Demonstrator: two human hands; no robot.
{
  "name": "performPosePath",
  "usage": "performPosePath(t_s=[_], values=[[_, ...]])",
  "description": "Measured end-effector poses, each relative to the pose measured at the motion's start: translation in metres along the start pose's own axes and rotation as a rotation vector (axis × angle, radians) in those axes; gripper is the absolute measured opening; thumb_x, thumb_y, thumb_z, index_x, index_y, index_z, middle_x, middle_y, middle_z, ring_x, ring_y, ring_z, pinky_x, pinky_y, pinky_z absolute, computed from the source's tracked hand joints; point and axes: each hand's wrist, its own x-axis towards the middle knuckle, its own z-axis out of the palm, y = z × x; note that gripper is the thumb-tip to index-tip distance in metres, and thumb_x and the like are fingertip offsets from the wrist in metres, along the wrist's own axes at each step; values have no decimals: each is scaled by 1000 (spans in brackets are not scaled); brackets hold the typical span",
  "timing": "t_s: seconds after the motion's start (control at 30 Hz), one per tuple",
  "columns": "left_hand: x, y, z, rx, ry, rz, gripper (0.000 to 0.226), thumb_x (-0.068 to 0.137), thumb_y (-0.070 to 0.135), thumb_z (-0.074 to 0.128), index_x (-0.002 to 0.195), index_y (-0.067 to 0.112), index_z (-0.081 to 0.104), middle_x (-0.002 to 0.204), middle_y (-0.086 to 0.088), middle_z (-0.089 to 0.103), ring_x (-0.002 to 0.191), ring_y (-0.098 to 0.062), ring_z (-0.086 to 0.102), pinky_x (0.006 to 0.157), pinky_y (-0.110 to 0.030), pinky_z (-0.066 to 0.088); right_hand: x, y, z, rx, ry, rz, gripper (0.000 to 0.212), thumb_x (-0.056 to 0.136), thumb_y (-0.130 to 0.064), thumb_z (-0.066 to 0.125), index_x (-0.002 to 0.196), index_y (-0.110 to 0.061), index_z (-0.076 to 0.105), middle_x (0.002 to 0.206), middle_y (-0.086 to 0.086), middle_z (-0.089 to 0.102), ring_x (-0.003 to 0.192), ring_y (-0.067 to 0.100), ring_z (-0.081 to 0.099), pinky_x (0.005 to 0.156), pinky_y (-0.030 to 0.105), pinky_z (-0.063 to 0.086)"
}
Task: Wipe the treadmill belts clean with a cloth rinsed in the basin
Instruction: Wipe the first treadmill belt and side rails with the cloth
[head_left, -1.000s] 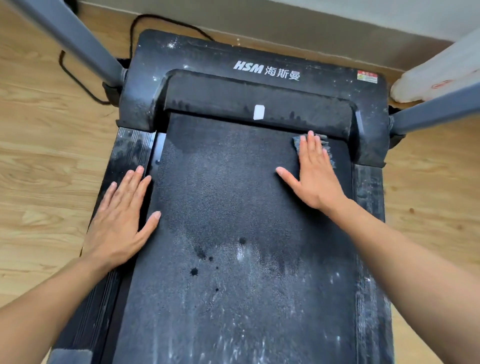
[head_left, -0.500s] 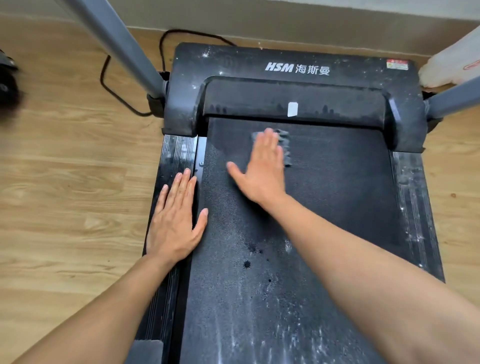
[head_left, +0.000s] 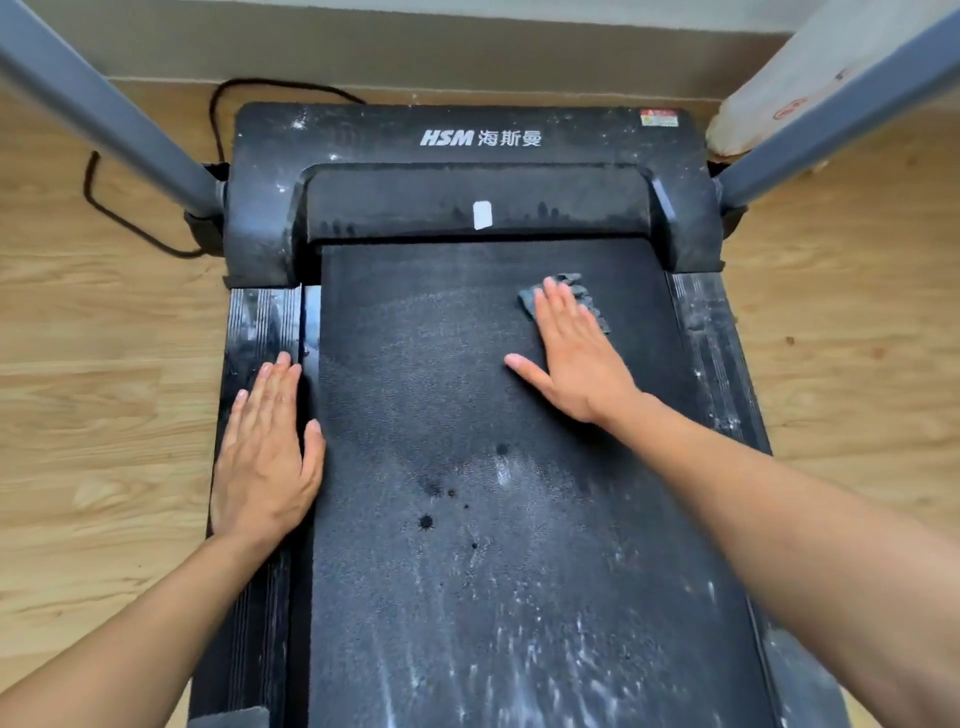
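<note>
- The right hand (head_left: 576, 358) lies flat on the treadmill's belt (head_left: 441, 395), palm down, with the fingers straight and close together and the thumb spread out to the left
- Under those fingers sits a small grey cloth (head_left: 577, 285). It is pressed against the belt rather than gripped, and no finger curls round it
- Crumpled edges of the cloth show past the fingertips and on both sides of them; the rest is hidden under the hand
- The cloth is on the far right part of the belt, near the black motor cover (head_left: 363, 140) but not touching it, and apart from the right side rail (head_left: 711, 338)
- The left hand (head_left: 265, 452) is also flat and holds nothing. Its straight fingers rest along the ribbed left side rail (head_left: 257, 322), and its thumb reaches over onto the edge of the belt
- The far half of the belt looks darker and evenly matt; the near half carries pale dusty streaks (head_left: 545, 665)
- A few dark splash spots (head_left: 426, 522) mark the middle of the belt, between the two forearms
- The motor cover has white lettering and pale specks, and a small white sticker (head_left: 482, 215) sits on its inner step
- Grey uprights rise at the left (head_left: 104, 114) and the right (head_left: 831, 114) of the cover
- A black power cord (head_left: 87, 182) loops on the wooden floor (head_left: 104, 364) to the left of the machine
</note>
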Motion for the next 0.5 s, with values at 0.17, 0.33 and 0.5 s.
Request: performPosePath(t_s=[0.17,0.33,0.5], values=[[-1,-3,-2,1,-18,16,68,100,33,33,164,9,27,175,-2,15,162,-13,7,132,-45,10,-31,57,-5,124,29,410,103,98,-74,31,164,-2,-3,173,17,-12,160,29,-11,131,46,-1],[0,-5,-10,-178,-38,-5,72,97,28,38,166,17,21,174,7,15,161,-5,5,132,-38,5,-19,-33,14,205,57,368,107,98,-68,45,163,0,-6,172,19,-16,159,30,-18,129,45,-10],[5,-14,-14,-415,-93,-70,82,87,13,36,167,18,19,174,5,19,159,0,6,132,-30,0,4,-155,37,123,-23,-45,105,97,-69,38,164,-3,-9,172,16,-19,158,27,-23,129,44,-10]])
